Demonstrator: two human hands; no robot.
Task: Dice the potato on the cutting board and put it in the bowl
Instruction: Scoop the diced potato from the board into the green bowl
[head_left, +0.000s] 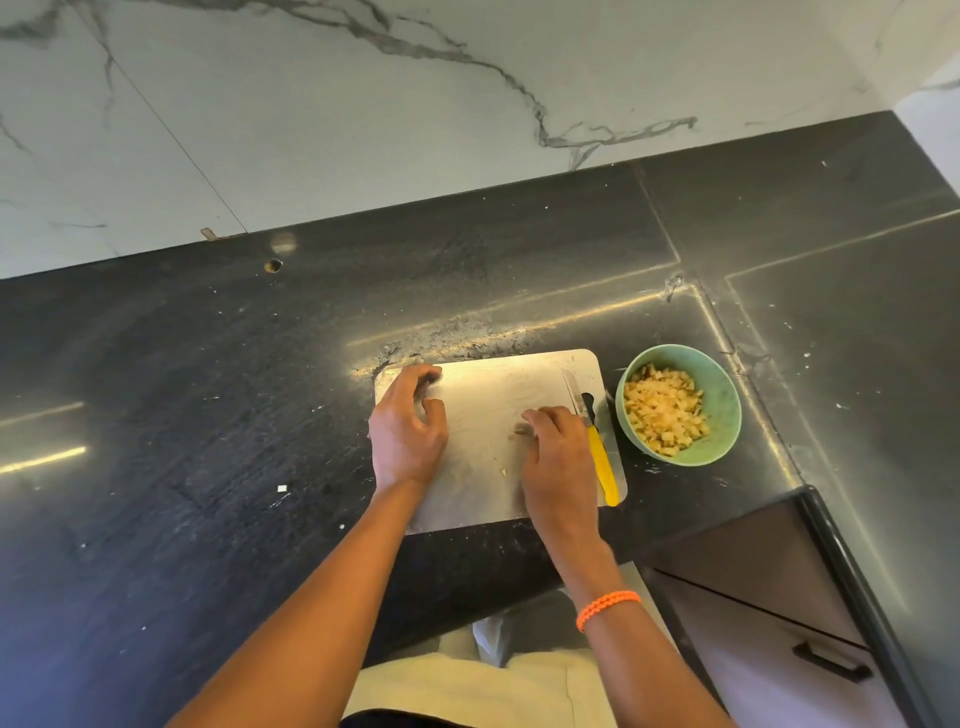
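The left hand (408, 434) is rested loosely curled, empty, on the cutting board's (483, 395) left edge; small potato bits (521, 429) are pinched by the right hand (558, 462), beside the knife (597, 447).

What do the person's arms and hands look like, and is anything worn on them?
Both forearms are bare, with no sleeves in view. The left hand wears nothing visible. An orange braided bracelet circles the wrist of the right hand. No gloves or rings show.

A dark stone counter (234, 415) (scratched, flecked with pale crumbs) carries a steel cutting board (483, 395). Just right of the board, apart from it, stands a green bowl (724, 400) of diced potato.
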